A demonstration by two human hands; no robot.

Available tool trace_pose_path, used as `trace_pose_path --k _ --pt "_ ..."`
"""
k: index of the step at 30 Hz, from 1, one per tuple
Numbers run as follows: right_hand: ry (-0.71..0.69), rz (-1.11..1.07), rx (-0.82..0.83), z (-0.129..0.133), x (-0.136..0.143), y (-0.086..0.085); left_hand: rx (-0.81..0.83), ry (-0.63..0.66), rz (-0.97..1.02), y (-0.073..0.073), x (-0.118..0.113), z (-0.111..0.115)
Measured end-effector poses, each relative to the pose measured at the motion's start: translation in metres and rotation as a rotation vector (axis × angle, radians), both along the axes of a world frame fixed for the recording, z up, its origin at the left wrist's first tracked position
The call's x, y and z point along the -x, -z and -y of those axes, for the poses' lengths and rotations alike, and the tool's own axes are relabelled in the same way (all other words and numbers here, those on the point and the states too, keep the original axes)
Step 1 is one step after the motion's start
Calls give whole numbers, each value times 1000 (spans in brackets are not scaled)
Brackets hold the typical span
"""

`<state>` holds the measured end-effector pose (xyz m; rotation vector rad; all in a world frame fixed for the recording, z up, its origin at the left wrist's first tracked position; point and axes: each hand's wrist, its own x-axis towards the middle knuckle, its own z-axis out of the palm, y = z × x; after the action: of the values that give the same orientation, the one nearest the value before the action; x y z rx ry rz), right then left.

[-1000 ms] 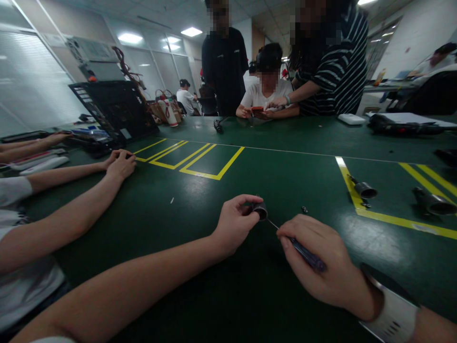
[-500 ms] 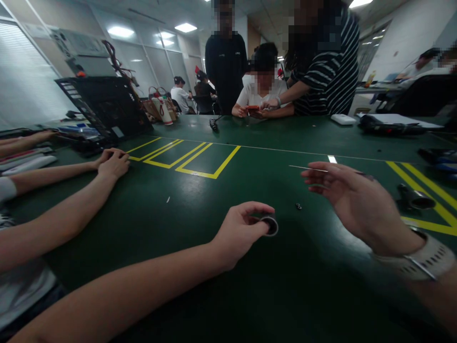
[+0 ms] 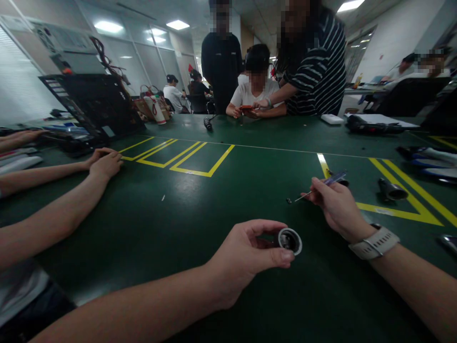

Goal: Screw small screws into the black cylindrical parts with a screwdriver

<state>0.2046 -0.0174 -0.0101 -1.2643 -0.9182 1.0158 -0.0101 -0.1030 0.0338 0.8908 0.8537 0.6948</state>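
My left hand (image 3: 246, 259) grips a short dark cylinder (image 3: 290, 241) between thumb and fingers, its pale-rimmed open end facing me. Something inside the cylinder is too dark to make out. In my right hand (image 3: 333, 207) is a thin screwdriver (image 3: 334, 178) with a translucent purplish handle. Its slim shaft slants down to the left, with the tip close beside a few tiny black parts (image 3: 289, 201) on the green table (image 3: 200, 219). Whether the tip touches them I cannot tell. Behind my right hand, a dark part (image 3: 343, 182) is partly hidden.
A dark hollow cylindrical part (image 3: 392, 189) lies inside yellow tape lines (image 3: 400, 212) on the right. Blue-and-grey tools (image 3: 433, 159) lie farther right. At left rest another person's hands (image 3: 105, 162). A black case (image 3: 89, 105) stands at the back left; people are across the table.
My right hand has swung down and inward, bringing the screwdriver tip to the tiny black parts. My left hand has moved right and nearer, turning the cylinder's open end more toward me.
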Motion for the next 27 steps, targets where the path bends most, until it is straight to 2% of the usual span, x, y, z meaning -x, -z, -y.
trace_pose_path --k 17,23,27 --pt "-22 237 -64 8 8 1 -2 -17 -20 1 9 -1" --pt "-33 367 -46 8 3 -5 -17 -30 -33 4 10 -2" --pt "-63 284 3 13 7 -5 -57 -71 -70 3 12 -4"
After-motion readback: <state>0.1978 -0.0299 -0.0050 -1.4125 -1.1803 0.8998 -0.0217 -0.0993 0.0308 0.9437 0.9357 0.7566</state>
